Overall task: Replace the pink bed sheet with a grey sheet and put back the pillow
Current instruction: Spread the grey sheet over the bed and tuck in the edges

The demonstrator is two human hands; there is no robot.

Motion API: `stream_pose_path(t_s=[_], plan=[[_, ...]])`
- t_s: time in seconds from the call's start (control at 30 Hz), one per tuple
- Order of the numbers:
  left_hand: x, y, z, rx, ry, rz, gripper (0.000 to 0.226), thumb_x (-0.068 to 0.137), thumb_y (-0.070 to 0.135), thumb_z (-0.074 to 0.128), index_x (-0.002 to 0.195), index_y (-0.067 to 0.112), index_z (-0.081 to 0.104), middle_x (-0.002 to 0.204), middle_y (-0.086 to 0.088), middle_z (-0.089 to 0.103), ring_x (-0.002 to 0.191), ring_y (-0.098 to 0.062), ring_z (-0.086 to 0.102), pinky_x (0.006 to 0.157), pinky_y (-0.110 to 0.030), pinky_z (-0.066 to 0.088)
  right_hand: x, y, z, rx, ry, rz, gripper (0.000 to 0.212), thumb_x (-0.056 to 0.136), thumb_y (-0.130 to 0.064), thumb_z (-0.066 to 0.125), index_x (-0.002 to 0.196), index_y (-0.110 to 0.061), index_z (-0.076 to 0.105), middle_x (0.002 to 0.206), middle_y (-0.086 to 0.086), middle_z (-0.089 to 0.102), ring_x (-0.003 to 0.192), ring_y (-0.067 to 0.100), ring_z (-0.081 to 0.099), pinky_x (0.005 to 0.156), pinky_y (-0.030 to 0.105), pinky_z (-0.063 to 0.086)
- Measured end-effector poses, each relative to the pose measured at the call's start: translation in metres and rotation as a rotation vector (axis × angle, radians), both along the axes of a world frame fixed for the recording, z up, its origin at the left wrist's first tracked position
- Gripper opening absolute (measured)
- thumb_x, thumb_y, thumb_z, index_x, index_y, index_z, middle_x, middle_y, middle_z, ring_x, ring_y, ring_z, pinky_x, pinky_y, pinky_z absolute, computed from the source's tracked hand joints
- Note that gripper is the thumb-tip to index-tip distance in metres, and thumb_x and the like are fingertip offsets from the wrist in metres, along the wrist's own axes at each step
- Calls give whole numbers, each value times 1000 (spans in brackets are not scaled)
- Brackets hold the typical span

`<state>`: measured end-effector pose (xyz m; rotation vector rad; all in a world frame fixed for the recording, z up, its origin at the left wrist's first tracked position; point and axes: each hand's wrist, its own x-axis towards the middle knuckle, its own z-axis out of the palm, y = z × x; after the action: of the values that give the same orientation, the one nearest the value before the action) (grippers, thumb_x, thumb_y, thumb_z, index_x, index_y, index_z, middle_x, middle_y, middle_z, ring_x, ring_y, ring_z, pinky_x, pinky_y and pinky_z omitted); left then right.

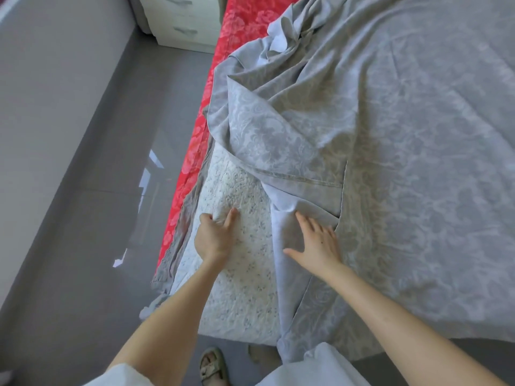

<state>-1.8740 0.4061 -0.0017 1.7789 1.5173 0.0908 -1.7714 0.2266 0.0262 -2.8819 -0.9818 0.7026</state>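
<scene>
Head view, hands: The left hand (214,235) grips a ridge of the white quilted pad (242,274) near its left edge. Its fingers are curled in and the forefinger stretches along the top. The right hand (317,246) lies flat and spread on the pale underside of the grey sheet (418,162), grasping nothing.

Risk, pad: A pull from the left hand could ruck the quilting or drag it off its corner. That would leave a lump under whatever is laid over it.

Risk, grey sheet: The right hand only pins the cloth. A tug from here could slide the loose heap at the far left towards the right, leaving the left side short of cover.

Risk, pink sheet: The pink sheet (195,151) hangs down the left side between the pad and the floor (83,190). Tucking grey cloth there now could trap it underneath.

Grey sheet, place: It covers the right and far parts and is folded back off the near left corner, so the pad shows there.

Grey sheet, look: It is mid-grey with a faint floral damask and a paler reverse. It lies smooth on the right and is deeply creased and bunched on the left, with a stitched hem showing on the folded-back edge.

Pillow: Not in view.
</scene>
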Motion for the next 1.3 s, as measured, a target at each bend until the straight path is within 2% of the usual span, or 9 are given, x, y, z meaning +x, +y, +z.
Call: stream_pose_path(t_s=[0.13, 0.23, 0.5, 0.73, 0.93, 1.03, 1.13, 1.23, 1.3], plan=[[-1, 10, 44, 103, -89, -42, 59, 82, 63, 56, 100, 7, 49, 66, 9, 40, 64, -16, 43, 52, -31, 29, -9, 10, 27, 75, -57, -31, 100, 81, -64, 55, 152, -21, -1, 152, 7, 30, 136, 25, 34, 110, 46, 28], [-13, 30, 78, 213, -79, -103, 57, 80, 65, 56, 78, 11, 39, 64, 4, 41, 63, -21, 43, 49, -32, 26, -19, 22, 53, 143, -112, -35, 101, 81, -66, 54, 152, -21, -2, 152, 6, 29, 136, 24, 35, 110, 44, 28], [-115, 93, 159, 497, -43, -207, 54, 80, 62, 58, 82, 10, 46, 75, -4, 55, 77, -31, 53, 61, -35, 36, -90, 75, 114, 299, -123, 125, 99, 81, -66, 54, 152, -23, 0, 155, 6, 20, 141, 22, 24, 115, 47, 18], [-206, 125, 245, 819, -52, -495, 53, 75, 70, 57, 85, 19, 58, 71, -3, 64, 70, -29, 57, 66, -35, 48, -153, 134, 157, 412, -180, 253, 105, 77, -64, 61, 151, -27, -4, 158, 11, 10, 143, 27, 16, 116, 46, 8], [-241, 120, 310, 1361, -268, -822, 53, 77, 62, 49, 69, 11, 60, 56, -3, 61, 43, -25, 57, 45, -30, 47, -167, 163, 199, 537, -210, 289, 125, 62, -64, 73, 152, -23, -3, 159, 7, 3, 145, 26, 7, 116, 50, 4], [-242, 115, 342, 1485, -343, -882, 49, 76, 57, 52, 64, 10, 58, 52, -2, 60, 39, -22, 56, 44, -25, 46, -164, 157, 213, 670, -220, 300, 123, 52, -68, 75, 150, -23, 15, 157, 2, 15, 146, 22, 10, 116, 55, 2], [-240, 108, 365, 1525, -343, -930, 49, 75, 58, 51, 61, 11, 54, 44, -1, 52, 36, -21, 50, 44, -23, 42, -161, 148, 227, 750, -188, 319, 119, 42, -77, 63, 144, -25, 28, 152, -5, 27, 144, 19, 16, 114, 58, 8], [-235, 100, 383, 1492, -325, -967, 51, 75, 60, 49, 62, 12, 53, 42, -3, 49, 37, -24, 50, 44, -27, 46, -162, 138, 242, 798, -122, 323, 115, 43, -67, 76, 140, -26, 31, 142, -11, 40, 136, 15, 31, 114, 51, 9], [-230, 92, 396, 1510, -307, -985, 51, 75, 60, 48, 62, 11, 53, 40, -3, 46, 36, -24, 49, 45, -25, 43, -159, 129, 250, 873, -88, 300, 112, 41, -62, 81, 136, -24, 37, 131, -9, 52, 124, 20, 45, 109, 42, 18]])
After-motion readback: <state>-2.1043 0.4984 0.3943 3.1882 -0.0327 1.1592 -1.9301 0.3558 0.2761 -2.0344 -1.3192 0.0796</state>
